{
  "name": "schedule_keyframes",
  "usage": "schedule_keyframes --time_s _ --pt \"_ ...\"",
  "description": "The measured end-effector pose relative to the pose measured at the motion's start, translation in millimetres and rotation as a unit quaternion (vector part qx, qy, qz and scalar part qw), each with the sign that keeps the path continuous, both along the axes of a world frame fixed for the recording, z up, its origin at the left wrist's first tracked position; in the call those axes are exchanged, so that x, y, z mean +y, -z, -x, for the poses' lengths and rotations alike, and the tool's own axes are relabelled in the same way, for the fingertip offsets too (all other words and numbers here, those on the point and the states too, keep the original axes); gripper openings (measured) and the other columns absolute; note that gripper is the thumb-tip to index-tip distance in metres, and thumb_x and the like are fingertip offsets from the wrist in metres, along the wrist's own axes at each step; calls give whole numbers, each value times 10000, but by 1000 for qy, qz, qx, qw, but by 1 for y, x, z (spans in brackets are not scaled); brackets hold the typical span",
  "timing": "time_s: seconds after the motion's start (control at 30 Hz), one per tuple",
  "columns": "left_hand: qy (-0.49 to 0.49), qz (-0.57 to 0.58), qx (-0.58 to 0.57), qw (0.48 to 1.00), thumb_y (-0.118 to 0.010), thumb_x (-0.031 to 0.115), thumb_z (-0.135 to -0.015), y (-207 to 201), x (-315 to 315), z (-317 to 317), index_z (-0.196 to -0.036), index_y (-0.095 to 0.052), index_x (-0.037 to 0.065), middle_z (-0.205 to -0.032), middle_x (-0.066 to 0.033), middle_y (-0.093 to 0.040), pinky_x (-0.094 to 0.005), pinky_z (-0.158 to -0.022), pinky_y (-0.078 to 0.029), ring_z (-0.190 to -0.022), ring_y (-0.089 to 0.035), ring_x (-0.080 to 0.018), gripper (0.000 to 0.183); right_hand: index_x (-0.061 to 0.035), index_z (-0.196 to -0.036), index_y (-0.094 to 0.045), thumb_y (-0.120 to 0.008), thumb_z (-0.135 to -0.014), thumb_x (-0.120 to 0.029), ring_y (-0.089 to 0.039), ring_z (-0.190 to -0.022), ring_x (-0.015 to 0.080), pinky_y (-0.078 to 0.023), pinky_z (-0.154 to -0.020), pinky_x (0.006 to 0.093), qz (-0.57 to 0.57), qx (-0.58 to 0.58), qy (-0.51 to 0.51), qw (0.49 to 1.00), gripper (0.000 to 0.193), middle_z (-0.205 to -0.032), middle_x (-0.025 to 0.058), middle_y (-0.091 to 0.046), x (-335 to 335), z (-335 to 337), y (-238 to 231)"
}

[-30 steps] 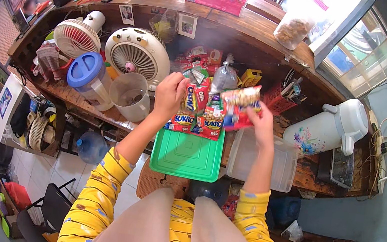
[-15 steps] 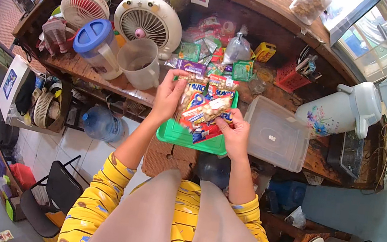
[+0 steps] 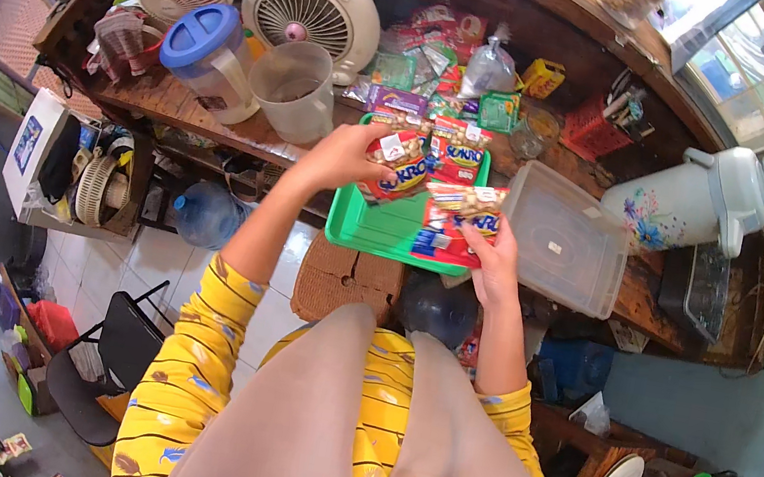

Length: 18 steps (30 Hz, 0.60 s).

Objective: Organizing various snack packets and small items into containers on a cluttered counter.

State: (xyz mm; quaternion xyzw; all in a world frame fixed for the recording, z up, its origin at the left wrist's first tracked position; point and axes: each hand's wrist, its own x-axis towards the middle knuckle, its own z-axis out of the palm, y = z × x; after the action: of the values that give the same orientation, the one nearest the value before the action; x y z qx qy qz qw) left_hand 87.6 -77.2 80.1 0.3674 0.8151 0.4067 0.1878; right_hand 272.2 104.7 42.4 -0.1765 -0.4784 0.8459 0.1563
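My left hand grips a red and blue peanut snack packet over the left half of a green tray. A second such packet is pinched in my right hand, tilted above the tray's right front corner. Toward the back of the tray lies another snack packet, with one more partly hidden behind the left packet. Clear windows on the packets show pale round nuts.
Right of the tray sits a clear plastic box, with a floral thermos jug beyond. A plastic jug, a blue-lidded pitcher and a white fan stand at the left. Several colourful sachets lie behind.
The packets were bunched together between both hands. Now my hands are apart with one packet each, and another rests at the tray's back. More of the green tray shows.
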Motion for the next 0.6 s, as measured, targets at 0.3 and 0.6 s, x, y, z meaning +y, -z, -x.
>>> schedule_keyframes --time_s 0.3,0.6 --pt "125 180 135 966 -767 251 -578 21 43 45 -1029 -602 74 -913 -147 -634 -408 -774 -462 -889 -594 -315 512 13 -1044 -522 -691 -700 -87 -609 -864 192 -462 -767 309 -396 -177 3 901 396 -958 137 -629 36 70 64" --pt "80 197 378 901 -767 242 -598 45 44 60 -1168 -475 131 -1097 -82 -553 -452 -834 -410 -1044 -507 -284 650 -14 -1100 -469 -678 -729 -137 -571 -970 337 -438 -831 394 -456 -247 112 847 443 -1024 202 -590 14 97 71"
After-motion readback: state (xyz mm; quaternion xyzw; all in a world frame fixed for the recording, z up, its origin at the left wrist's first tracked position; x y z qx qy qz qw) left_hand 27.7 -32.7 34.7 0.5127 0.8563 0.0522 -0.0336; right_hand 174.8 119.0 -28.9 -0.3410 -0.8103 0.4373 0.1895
